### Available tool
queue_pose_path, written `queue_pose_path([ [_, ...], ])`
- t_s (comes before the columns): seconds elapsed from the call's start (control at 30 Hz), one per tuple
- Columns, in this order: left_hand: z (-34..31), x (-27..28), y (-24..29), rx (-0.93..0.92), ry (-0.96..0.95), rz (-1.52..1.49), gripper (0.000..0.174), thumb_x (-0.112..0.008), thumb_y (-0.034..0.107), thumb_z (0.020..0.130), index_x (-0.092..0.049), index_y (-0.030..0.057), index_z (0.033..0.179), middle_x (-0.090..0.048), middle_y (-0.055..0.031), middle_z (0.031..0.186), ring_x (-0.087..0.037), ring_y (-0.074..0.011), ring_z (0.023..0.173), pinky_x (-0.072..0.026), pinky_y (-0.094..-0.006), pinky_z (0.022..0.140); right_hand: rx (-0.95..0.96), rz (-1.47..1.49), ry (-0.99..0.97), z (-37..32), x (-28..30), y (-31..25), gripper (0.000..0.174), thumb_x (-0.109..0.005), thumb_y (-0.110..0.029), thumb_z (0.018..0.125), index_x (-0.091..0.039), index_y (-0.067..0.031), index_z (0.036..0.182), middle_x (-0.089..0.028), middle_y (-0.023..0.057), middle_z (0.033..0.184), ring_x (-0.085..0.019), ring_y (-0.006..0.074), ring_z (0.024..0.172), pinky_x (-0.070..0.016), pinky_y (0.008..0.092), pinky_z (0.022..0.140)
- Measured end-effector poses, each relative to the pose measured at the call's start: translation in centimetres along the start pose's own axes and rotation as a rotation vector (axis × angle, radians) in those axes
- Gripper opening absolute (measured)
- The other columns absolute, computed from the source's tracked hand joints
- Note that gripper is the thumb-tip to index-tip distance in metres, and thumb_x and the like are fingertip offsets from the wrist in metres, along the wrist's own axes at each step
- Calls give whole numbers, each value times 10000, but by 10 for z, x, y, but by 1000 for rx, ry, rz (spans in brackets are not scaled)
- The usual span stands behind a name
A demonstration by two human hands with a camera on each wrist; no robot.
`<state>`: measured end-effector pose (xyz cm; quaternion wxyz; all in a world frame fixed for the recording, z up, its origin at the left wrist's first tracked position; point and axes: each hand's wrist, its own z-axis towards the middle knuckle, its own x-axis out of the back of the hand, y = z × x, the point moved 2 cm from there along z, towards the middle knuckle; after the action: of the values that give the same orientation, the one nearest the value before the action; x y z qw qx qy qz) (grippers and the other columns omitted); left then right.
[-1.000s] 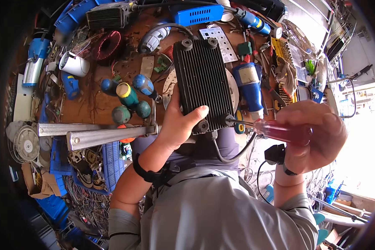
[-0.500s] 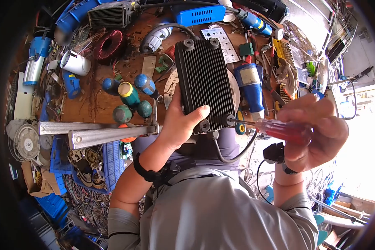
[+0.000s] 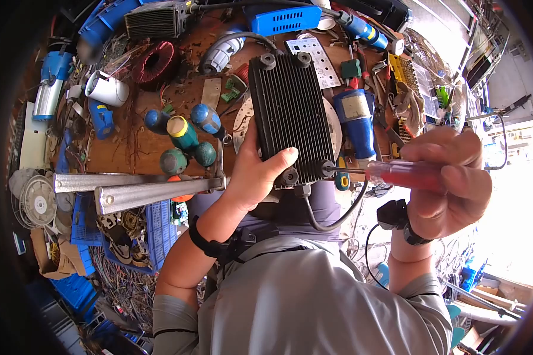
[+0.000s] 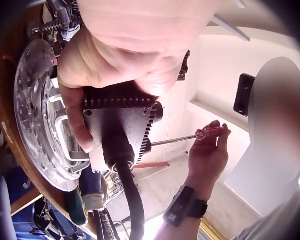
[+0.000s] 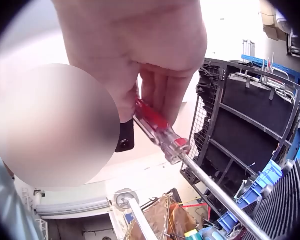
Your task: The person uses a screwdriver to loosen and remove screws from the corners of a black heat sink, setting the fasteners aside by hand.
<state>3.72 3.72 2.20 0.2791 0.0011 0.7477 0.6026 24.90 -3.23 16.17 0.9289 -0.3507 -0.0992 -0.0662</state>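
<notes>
A black finned metal box [image 3: 290, 112] with round rubber feet at its corners is tilted up over the bench edge. My left hand [image 3: 257, 177] grips its lower left side, thumb across the fins. My right hand [image 3: 450, 180] holds a screwdriver [image 3: 405, 173] by its clear red handle, and the shaft reaches into the lower right foot [image 3: 324, 169]. In the left wrist view a thick black cable [image 4: 130, 200] leaves the end face of the box. The right wrist view shows the handle [image 5: 157, 127] between thumb and fingers.
A round perforated metal disc [image 4: 37, 110] lies behind the box. Several upright screwdriver handles [image 3: 180, 133] stand to its left, beside metal bars [image 3: 154, 195] jutting off the bench. A blue connector [image 3: 355, 121] lies to the right. A crate of parts [image 3: 160, 231] sits below.
My right hand has turned the screwdriver handle and shifted its fingers around it; the handle is now more level. My left hand and the finned box have stayed nearly still.
</notes>
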Motion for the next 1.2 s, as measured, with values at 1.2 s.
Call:
queue_pose_path([
  [1.2,7,-7,9,-15,-25,82,671,-616,99,925,-269,38,1495,-597,-74,1208,-598,-141,1029,-504,-298,921,-46,59,-54,29,-13,7,283,-593,-186,1008,-576,-36,1247,-609,236,1038,-653,306,895,-566,398,784],
])
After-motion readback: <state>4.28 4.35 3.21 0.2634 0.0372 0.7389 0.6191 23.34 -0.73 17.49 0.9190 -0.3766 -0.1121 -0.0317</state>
